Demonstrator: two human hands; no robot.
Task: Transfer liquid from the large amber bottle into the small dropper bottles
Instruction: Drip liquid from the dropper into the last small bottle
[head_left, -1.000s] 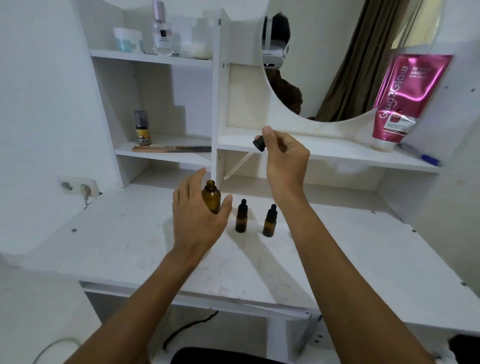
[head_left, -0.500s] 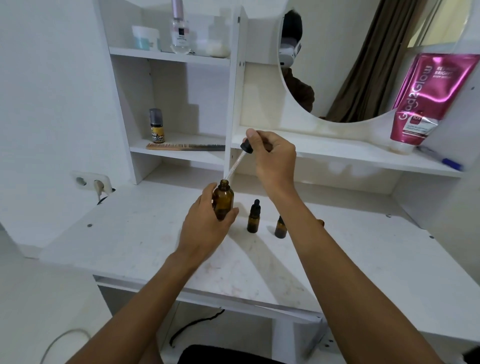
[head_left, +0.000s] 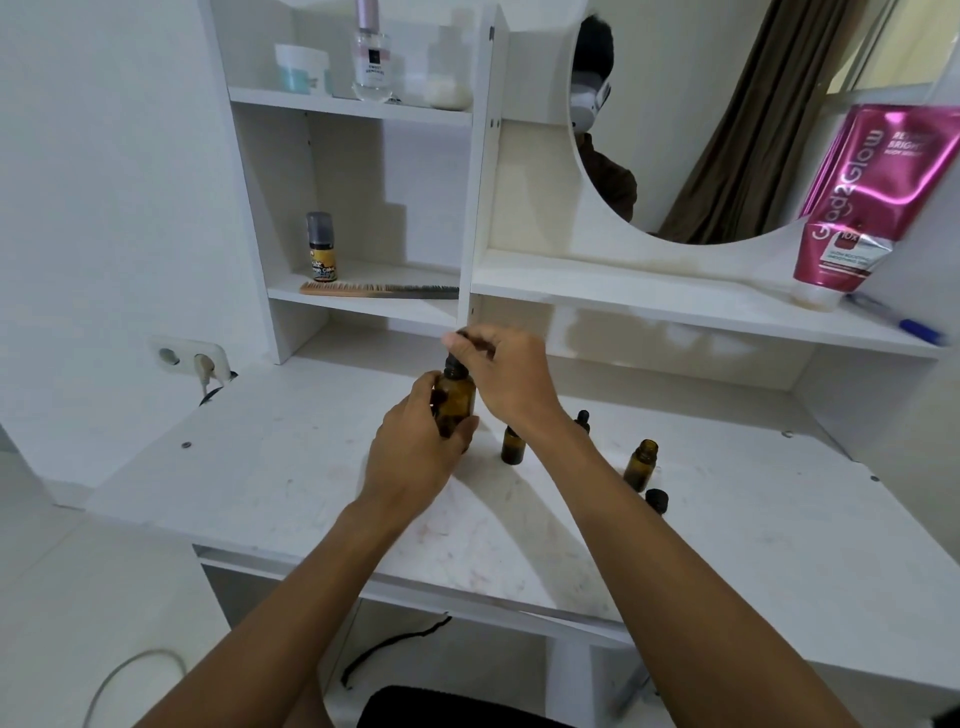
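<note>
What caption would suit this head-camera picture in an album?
Left hand grips the large amber bottle while the right hand holds the dropper at its neck.

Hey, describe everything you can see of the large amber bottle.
The large amber bottle is round, brown, see-through glass by its look, roughly upright over the white desk. The left hand grips its body; the right hand pinches the black dropper cap at its neck. Liquid level cannot be told.

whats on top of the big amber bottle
A black dropper cap sits on the amber bottle at its neck, pinched by the right hand. The left hand holds the bottle's body. That right hand covers the cap's top, and the dropper tube cannot be seen.
</note>
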